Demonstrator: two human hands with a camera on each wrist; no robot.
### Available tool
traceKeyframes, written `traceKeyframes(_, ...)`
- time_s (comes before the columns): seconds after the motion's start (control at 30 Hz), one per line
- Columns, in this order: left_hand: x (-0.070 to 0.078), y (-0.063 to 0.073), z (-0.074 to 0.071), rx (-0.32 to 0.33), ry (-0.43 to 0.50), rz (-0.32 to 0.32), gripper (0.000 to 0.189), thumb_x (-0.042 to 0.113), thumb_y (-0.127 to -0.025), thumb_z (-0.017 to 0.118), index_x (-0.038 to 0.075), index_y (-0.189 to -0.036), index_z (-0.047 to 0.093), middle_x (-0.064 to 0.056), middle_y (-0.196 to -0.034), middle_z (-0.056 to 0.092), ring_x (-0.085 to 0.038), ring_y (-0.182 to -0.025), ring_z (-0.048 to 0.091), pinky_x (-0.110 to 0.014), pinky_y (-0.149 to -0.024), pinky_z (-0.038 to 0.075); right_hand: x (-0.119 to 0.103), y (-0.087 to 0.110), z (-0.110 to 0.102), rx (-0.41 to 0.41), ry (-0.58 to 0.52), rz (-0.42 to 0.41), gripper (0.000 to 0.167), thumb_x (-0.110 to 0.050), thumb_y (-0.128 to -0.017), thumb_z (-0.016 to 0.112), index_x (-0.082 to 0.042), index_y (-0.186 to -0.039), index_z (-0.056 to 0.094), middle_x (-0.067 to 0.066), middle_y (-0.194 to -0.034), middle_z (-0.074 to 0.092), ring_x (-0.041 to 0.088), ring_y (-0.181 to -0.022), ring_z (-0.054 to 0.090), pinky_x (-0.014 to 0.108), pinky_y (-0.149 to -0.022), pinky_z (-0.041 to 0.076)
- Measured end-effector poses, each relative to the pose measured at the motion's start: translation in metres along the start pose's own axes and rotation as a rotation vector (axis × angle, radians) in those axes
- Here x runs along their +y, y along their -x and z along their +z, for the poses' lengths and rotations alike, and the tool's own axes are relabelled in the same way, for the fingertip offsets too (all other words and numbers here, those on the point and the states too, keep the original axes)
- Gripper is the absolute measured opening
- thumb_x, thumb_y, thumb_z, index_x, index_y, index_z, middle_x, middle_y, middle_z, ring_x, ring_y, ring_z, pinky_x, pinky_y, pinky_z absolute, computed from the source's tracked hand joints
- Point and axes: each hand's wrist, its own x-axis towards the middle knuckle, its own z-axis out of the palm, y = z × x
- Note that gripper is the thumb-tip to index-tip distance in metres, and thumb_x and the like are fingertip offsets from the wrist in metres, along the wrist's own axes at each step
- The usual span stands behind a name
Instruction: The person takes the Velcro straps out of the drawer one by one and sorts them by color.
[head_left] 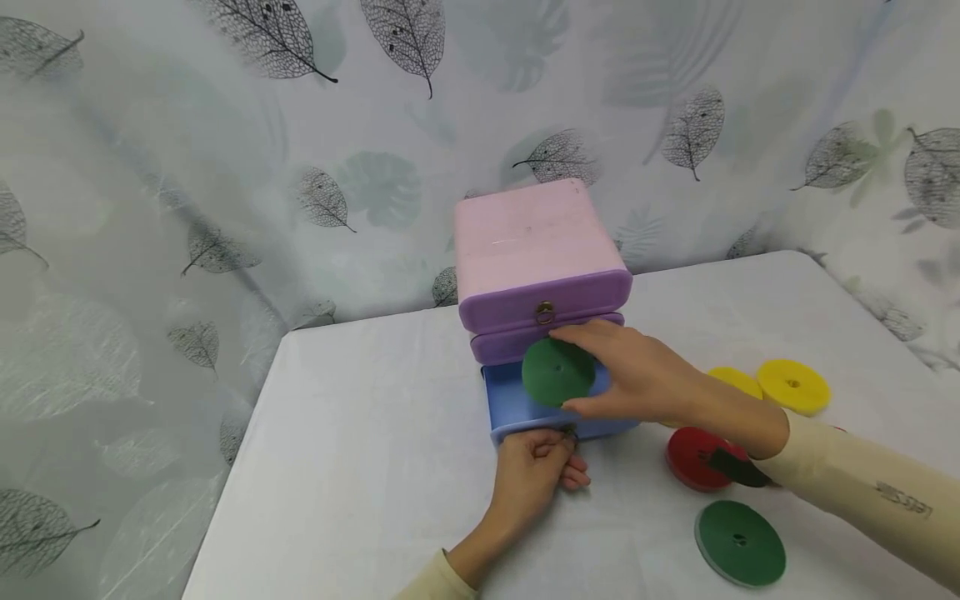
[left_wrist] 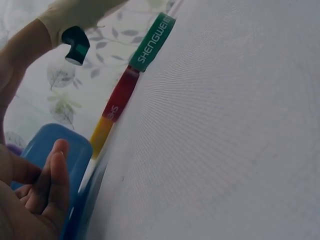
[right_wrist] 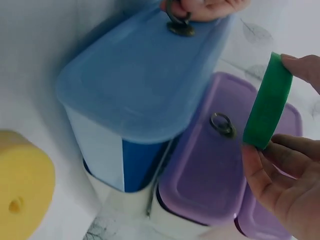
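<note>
This is looking like a makeshift recording corner in a home or small studio rather than a workshop. A leaf-printed cloth [head_left: 150, 208] is hanging as a backdrop behind and beside a white-covered table [head_left: 360, 467]. A small pastel drawer chest [head_left: 536, 250] is sitting on it, with bright tape rolls [head_left: 792, 386] lying about like sorting props.
</note>
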Motion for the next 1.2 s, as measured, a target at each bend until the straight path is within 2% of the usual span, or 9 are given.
traceKeyframes(0.33,0.0,-0.001,0.0,-0.001,0.004,-0.007,0.023,0.006,-0.103,0.064,-0.016,-0.099,0.07,-0.014,-0.076,0.074,-0.02,-0.065,0.075,-0.029,-0.059,0.063,0.005,0.012,-0.019,0.044,-0.001,-0.021,0.08,-0.031,-0.08,0.093,-0.011,-0.148,0.055,0.007,-0.141,0.058,0.023,-0.119,0.06,0.049,-0.094,0.058)
traceKeyframes(0.67,0.001,-0.001,0.001,0.008,0.001,-0.011,0.022,0.006,-0.103,0.065,-0.015,-0.097,0.07,-0.013,-0.076,0.074,-0.022,-0.066,0.075,-0.032,-0.06,0.064,0.009,0.027,-0.037,0.087,0.044,0.013,0.081,-0.034,-0.079,0.093,-0.01,-0.147,0.056,0.001,-0.129,0.064,0.014,-0.104,0.061,0.039,-0.081,0.06)
traceKeyframes(0.93,0.0,-0.002,0.001,0.007,-0.007,0.004,0.023,0.007,-0.102,0.065,-0.015,-0.096,0.07,-0.016,-0.076,0.074,-0.03,-0.067,0.075,-0.032,-0.059,0.064,0.012,0.04,-0.043,0.113,0.059,0.041,0.082,-0.033,-0.078,0.094,-0.01,-0.147,0.057,0.0,-0.122,0.065,0.011,-0.1,0.062,0.038,-0.079,0.061)
traceKeyframes(1.2,0.001,-0.002,0.001,0.01,-0.009,-0.008,0.023,0.007,-0.102,0.065,-0.014,-0.096,0.071,-0.013,-0.075,0.074,-0.026,-0.066,0.075,-0.031,-0.058,0.063,0.015,0.051,-0.047,0.149,0.077,0.019,0.084,-0.03,-0.075,0.096,-0.009,-0.146,0.057,-0.001,-0.121,0.065,0.009,-0.099,0.061,0.033,-0.076,0.06)
